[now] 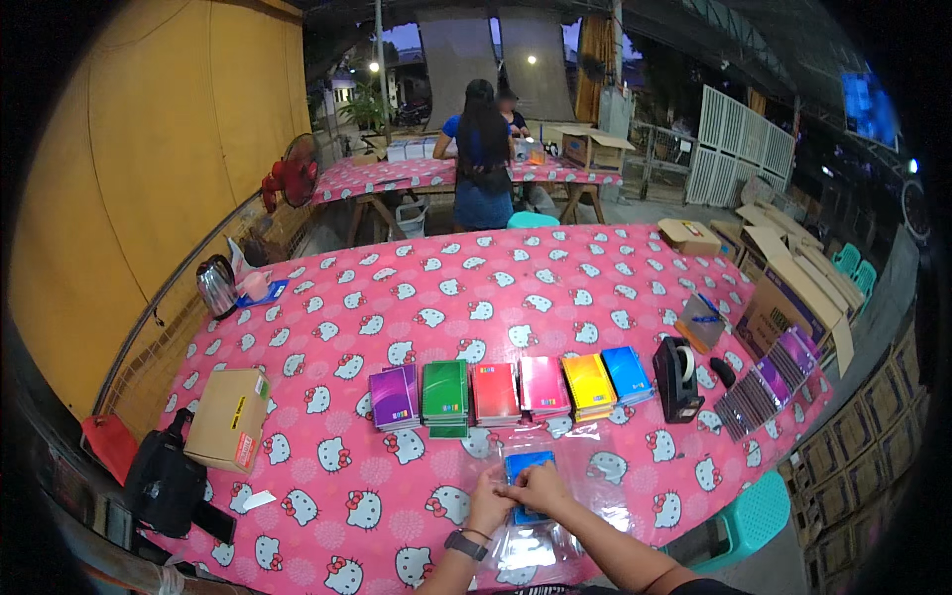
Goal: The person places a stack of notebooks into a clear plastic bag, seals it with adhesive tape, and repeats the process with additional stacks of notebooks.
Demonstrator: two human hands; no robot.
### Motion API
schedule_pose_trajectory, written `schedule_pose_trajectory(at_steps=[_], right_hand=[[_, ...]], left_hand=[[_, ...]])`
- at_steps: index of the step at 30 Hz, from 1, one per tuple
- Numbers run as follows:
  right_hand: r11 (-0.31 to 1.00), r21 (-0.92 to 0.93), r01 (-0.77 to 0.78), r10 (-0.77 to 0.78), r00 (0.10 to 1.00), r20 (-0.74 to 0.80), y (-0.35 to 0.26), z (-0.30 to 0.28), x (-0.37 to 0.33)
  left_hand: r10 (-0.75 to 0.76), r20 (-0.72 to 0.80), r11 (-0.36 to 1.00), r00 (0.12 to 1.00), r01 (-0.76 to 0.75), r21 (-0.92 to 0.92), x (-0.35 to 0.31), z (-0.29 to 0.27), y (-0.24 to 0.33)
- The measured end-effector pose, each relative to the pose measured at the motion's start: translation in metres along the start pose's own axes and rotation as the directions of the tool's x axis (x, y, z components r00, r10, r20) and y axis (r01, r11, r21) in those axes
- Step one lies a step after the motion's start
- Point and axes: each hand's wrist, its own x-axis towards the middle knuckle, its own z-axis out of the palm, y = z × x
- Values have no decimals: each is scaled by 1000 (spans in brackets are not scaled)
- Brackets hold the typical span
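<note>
A blue notebook lies at the near middle of the table, over clear plastic sheets or bags. My left hand is closed at its left edge, thumb reaching over the cover. Curled over the notebook's middle is my right hand, its fingertips pinched together and partly hidden near the left thumb. Just beyond stand stacks of small notebooks in a row: purple, green, red, pink, yellow and blue.
Right of the row stand a black tape dispenser and more purple notebooks. A cardboard box, black bag and phone lie left. A kettle stands far left. Two people are at another table.
</note>
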Motion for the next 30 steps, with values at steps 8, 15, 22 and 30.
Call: schedule_pose_trajectory(at_steps=[8, 15, 22, 30], right_hand=[[899, 337, -280, 237, 958, 162, 7, 0, 5], [948, 271, -169, 162, 986, 49, 31, 4, 14], [942, 311, -127, 113, 992, 64, 31, -9, 14], [894, 427, -136, 74, 985, 159, 26, -12, -1]], left_hand=[[-96, -310, 978, 946, 147, 145, -26, -62, 2], [376, 274, 486, 885, -440, 756, -69, 2, 62], [-115, 101, 920, 988, 67, 387, -37, -20, 88], [409, 181, 684, 894, -432, 587, -27, -20, 20]])
